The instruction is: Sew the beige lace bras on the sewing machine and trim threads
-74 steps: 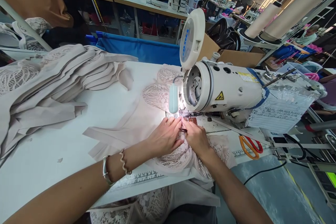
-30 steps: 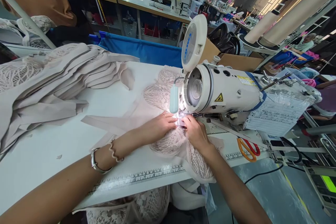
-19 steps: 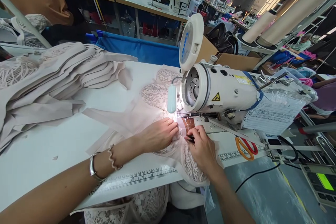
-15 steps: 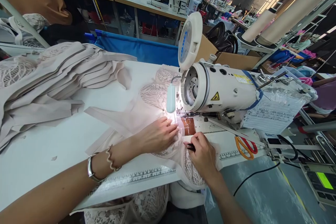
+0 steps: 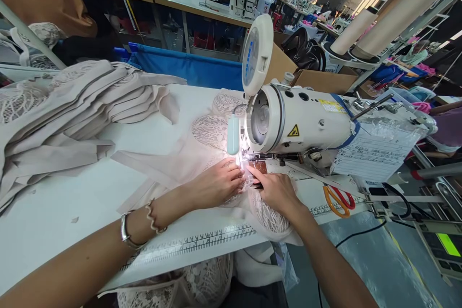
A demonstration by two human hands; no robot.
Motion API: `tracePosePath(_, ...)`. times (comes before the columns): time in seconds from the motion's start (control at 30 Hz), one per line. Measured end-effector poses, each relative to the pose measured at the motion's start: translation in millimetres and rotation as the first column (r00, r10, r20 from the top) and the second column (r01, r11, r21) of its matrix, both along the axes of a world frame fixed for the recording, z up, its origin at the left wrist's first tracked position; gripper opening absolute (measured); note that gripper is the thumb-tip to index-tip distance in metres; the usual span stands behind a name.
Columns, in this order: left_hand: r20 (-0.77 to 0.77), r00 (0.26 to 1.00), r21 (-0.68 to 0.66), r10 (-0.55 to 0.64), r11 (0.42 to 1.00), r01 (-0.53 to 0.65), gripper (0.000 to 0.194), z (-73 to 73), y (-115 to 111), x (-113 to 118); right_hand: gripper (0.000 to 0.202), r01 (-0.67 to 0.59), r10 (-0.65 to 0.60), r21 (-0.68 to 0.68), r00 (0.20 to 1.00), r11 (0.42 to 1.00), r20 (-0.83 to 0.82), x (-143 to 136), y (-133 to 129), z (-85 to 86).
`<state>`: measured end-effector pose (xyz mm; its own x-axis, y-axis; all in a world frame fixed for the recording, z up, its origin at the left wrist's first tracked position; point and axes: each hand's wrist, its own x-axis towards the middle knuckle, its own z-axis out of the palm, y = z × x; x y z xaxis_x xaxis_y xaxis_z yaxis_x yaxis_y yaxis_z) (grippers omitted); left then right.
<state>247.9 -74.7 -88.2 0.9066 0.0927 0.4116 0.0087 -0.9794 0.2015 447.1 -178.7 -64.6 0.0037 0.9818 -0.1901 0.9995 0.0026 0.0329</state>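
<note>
A beige lace piece (image 5: 210, 131) lies on the white table beneath the lit needle area of a white sewing machine (image 5: 306, 120). My left hand (image 5: 218, 184) rests flat on the fabric just left of the needle, fingers bent slightly and pressing the cloth. Close to the presser foot is my right hand (image 5: 276, 191), its index finger stretched onto the fabric; a small dark tool (image 5: 257, 186) is tucked beneath its fingers, partly hidden. Another lace cup (image 5: 270, 214) hangs toward the table's front edge below my right hand.
Stacked beige fabric (image 5: 90, 101) covers the table's left side. Orange-handled scissors (image 5: 335, 200) lie to the right, beside a metal arm. A ruler strip (image 5: 202, 243) runs along the front edge. Behind the table hangs a blue cloth bin (image 5: 187, 66).
My right hand has moved up toward the needle and its index finger is now extended on the fabric. The lace under it has shifted, and the round machine part looks blurred.
</note>
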Motion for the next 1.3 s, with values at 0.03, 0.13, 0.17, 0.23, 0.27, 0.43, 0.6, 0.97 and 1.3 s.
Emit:
tracePosePath(0.03,-0.015,1.0,0.014,0.0,1.0,0.0,0.026,0.6,0,0,0.071,0.0,0.0,-0.003,1.0,1.0,0.011,-1,2,-0.2)
tracePosePath(0.13,-0.058,0.998,0.047,0.019,0.999,-0.017,0.029,1.4,0,-1,0.07,0.004,-0.004,-0.013,1.0,1.0,0.017,-1,8,-0.2)
tracePosePath(0.17,-0.063,0.998,0.051,0.029,0.998,-0.026,0.031,1.3,0,-1,0.069,0.006,-0.006,-0.013,1.0,1.0,0.015,-1,10,0.0)
tracePosePath(0.23,-0.062,0.997,0.056,0.04,0.998,-0.037,0.032,0.8,1,-2,0.068,0.006,-0.006,0.002,1.0,1.0,0.008,0,12,-0.1)
tracePosePath(0.27,-0.06,0.997,0.058,0.044,0.997,-0.04,0.032,0.4,1,-3,0.067,0.002,-0.002,0.018,1.0,1.0,0.005,0,13,-0.5)
tracePosePath(0.43,-0.064,0.995,0.081,0.07,0.995,-0.065,0.035,-0.5,4,-5,0.066,-0.072,0.075,0.107,0.997,0.992,-0.027,5,13,-4.4)
tracePosePath(0.6,-0.076,0.993,0.104,0.093,0.991,-0.084,0.042,-0.6,5,-4,0.066,-0.085,0.089,0.135,0.996,0.987,-0.025,8,15,-5.0)
tracePosePath(0.97,-0.124,0.987,0.087,0.106,0.992,-0.096,0.047,2.0,8,-5,0.054,-0.157,0.165,0.199,0.986,0.967,-0.02,15,17,-7.9)
tracePosePath(1.3,-0.137,0.983,-0.005,0.12,0.993,-0.122,0.057,1.1,7,-4,0.048,-0.163,0.162,0.202,0.987,0.966,0.024,24,15,-2.7)
